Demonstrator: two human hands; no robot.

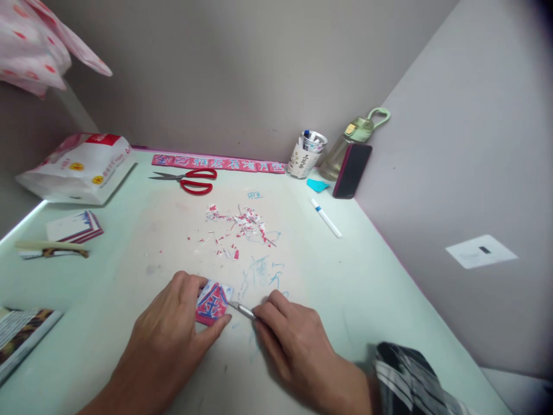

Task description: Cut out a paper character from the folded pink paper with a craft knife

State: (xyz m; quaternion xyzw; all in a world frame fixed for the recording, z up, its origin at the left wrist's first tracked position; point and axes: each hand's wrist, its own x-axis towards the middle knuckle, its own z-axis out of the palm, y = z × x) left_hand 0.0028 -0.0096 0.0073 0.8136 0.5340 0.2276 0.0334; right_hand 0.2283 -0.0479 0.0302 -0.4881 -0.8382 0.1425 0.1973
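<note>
Left hand (173, 334) grip pinning red paper square (212, 302) to desk (371, 276); right hand (298, 340) grip around 1 thin, seemingly metal blade (242, 310).

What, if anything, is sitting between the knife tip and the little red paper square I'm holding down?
Nothing visible. The right hand holds the craft knife with its tip right at the edge of the red paper square, which the left hand pins to the table.

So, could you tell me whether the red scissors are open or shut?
Slightly open: the scissors lie flat on the table, blades parted a little.
</note>
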